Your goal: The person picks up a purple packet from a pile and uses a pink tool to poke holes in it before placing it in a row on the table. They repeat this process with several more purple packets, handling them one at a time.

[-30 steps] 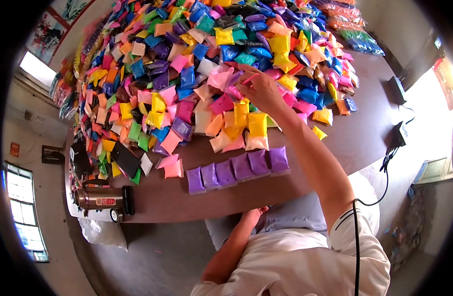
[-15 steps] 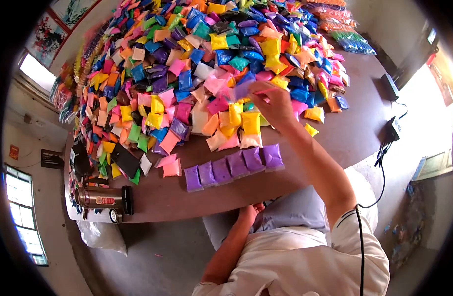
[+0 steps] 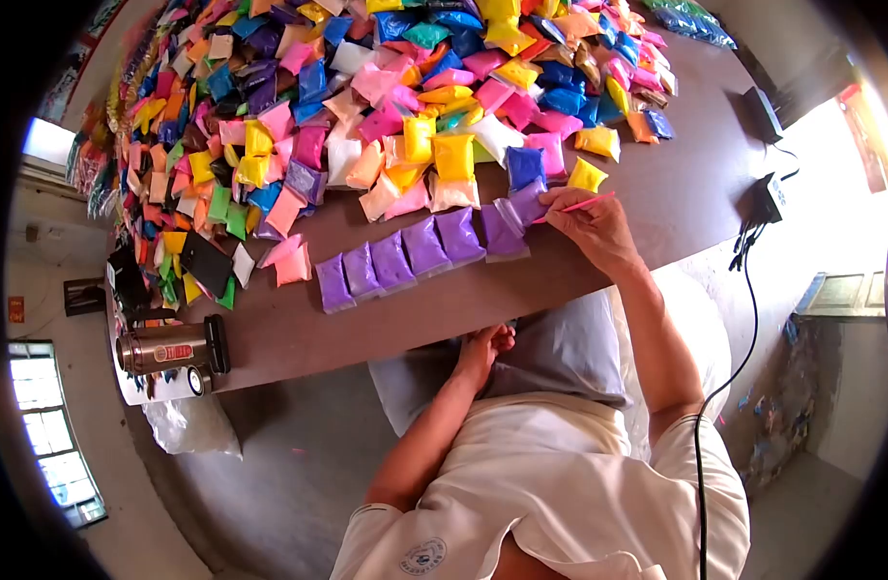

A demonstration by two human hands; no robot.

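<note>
My right hand [image 3: 594, 230] pinches a small purple packet [image 3: 527, 203] over the right end of a row of similar packets. A thin pink stick-like tool [image 3: 591, 202] also sits between its fingers. Several purple packets [image 3: 424, 247] lie side by side along the table's near edge, and the held one overlaps the rightmost packet [image 3: 503, 232]. My left hand [image 3: 486, 350] rests on my lap by the table edge, its fingers loosely curled with nothing visible in them. A blue packet [image 3: 526, 167] lies just beyond the held one.
A large heap of colourful packets [image 3: 405, 87] covers the far side of the brown table [image 3: 656, 198]. A steel flask [image 3: 165, 346] lies at the left, near a black flat object [image 3: 206, 263]. Black boxes with a cable [image 3: 774, 198] sit at the right edge.
My right hand has come back from the heap toward the row, bringing the purple packet to its right end. The view has shifted; my left hand stays on my lap.
</note>
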